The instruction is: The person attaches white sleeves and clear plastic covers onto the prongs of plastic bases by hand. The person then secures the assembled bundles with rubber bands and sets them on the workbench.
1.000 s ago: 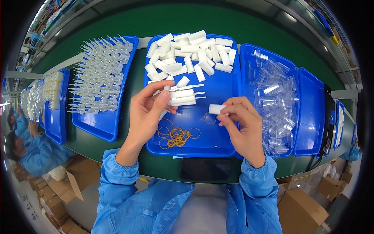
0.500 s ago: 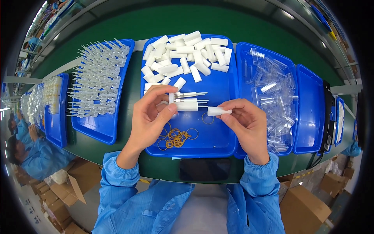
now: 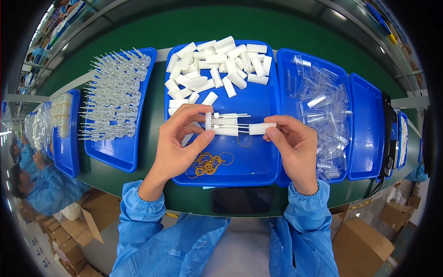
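My left hand is closed around the round base of a white plastic piece with several thin rods, held sideways with its rods pointing right. White cylinders sit around some of the rods. Between the thumb and fingers of my right hand is a loose white cylinder, lined up with a rod tip; I cannot tell whether they touch. Both hands are above a blue tray. In that tray are a pile of white cylinders and tan rubber bands.
To the left, a blue tray bears rows of similar rodded pieces. Clear plastic tubes fill a tray on the right, beside another blue tray. A dark flat device lies at the front edge. Another person sits far left.
The rodded piece has turned slightly in my left hand, and two cylinders now show more plainly on it. My right hand has shifted a little right and up with its cylinder.
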The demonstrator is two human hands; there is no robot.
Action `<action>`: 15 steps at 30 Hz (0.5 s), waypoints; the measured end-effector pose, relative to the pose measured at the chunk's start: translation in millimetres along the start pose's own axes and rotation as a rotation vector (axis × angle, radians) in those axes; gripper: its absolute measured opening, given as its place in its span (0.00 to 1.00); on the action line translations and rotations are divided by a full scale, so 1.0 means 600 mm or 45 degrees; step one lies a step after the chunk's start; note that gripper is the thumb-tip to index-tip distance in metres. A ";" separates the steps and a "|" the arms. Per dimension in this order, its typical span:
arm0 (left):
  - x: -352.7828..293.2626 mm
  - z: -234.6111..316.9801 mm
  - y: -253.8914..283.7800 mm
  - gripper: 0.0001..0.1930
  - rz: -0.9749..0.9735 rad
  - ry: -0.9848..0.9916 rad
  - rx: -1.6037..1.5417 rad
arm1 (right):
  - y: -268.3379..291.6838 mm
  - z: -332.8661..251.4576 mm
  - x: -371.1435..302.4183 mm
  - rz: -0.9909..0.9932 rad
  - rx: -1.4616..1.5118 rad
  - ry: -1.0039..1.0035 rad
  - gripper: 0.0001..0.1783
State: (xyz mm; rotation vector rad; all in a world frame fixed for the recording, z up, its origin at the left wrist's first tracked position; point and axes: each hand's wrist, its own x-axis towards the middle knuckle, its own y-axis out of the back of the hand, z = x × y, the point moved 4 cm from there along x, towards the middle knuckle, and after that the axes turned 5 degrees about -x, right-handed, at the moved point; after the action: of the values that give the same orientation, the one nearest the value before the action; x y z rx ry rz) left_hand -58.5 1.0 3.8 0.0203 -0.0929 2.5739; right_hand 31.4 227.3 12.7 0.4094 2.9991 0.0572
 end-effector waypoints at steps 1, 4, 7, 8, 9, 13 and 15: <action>-0.001 0.001 -0.001 0.20 -0.021 0.015 0.043 | -0.001 0.000 -0.001 0.000 0.001 -0.001 0.11; -0.001 0.002 -0.006 0.21 -0.043 -0.012 0.046 | -0.004 -0.005 -0.002 0.008 -0.002 0.012 0.10; -0.001 0.000 -0.011 0.21 -0.058 -0.004 0.061 | -0.010 -0.008 -0.004 -0.026 0.000 -0.102 0.10; -0.001 0.000 -0.012 0.21 -0.058 -0.003 0.061 | -0.013 -0.007 -0.006 -0.033 -0.021 -0.099 0.10; -0.001 0.001 -0.014 0.21 -0.070 -0.006 0.059 | -0.015 -0.005 -0.007 -0.041 -0.043 -0.097 0.09; -0.003 0.000 -0.022 0.22 -0.107 -0.007 0.034 | -0.026 0.007 -0.014 -0.073 -0.055 -0.058 0.09; -0.004 -0.002 -0.023 0.22 -0.123 0.012 0.045 | -0.032 0.006 -0.018 -0.078 -0.075 -0.102 0.10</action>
State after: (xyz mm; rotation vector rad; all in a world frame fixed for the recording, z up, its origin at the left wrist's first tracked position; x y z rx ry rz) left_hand -49.0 11.3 3.7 0.0256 -0.0424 2.4787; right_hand 37.2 206.0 9.5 0.3059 2.9204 0.1208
